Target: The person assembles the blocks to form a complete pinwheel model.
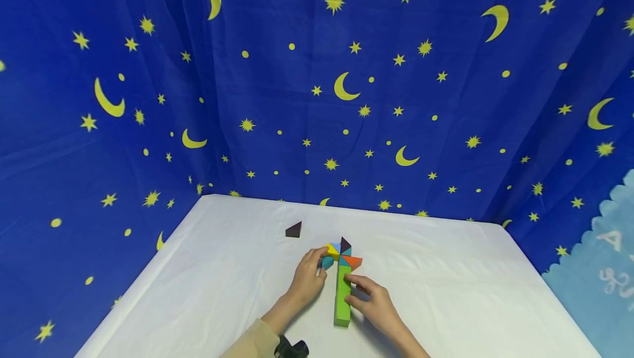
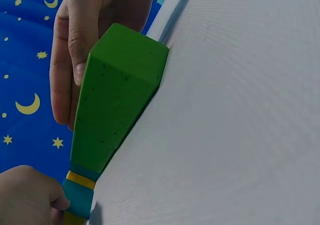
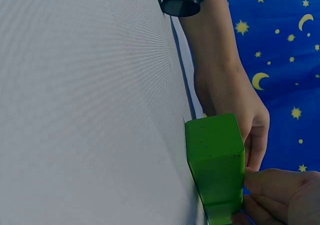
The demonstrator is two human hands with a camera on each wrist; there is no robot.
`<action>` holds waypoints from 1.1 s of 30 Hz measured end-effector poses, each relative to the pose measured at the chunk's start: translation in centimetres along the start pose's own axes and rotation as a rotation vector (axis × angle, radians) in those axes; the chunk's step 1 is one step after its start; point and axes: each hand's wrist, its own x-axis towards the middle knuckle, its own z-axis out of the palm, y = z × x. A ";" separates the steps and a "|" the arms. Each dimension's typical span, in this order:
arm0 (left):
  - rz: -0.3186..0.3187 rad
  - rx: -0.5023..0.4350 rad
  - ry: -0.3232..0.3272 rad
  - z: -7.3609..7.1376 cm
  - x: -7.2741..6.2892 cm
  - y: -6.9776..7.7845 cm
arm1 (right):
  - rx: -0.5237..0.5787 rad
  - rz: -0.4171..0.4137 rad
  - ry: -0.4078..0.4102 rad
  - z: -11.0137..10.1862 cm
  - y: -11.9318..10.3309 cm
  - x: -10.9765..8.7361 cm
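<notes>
In the head view a pinwheel shape of small triangular blocks lies at the top of a green bar [image 1: 342,306] made of blocks set end to end. My left hand [image 1: 306,281] is at the shape's left side, its fingers and thumb about a teal block [image 1: 327,262], with the index fingertip by a yellow block [image 1: 333,251]. A dark triangular block [image 1: 344,246] points up and an orange block [image 1: 353,262] points right. From the right, my right hand [image 1: 375,302] touches the bar's side with fingertips and thumb; the right wrist view shows the green end [image 3: 215,137] close up.
A separate dark block [image 1: 294,230] lies farther back on the white-covered table [image 1: 238,242]. Blue star-and-moon cloth [image 1: 297,99] hangs behind and at the sides. A black device [image 1: 291,348] is by the left wrist.
</notes>
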 end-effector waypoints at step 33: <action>-0.063 0.077 0.055 -0.7 1.7 1.0 | -0.038 0.008 -0.011 -0.1 -0.5 -0.1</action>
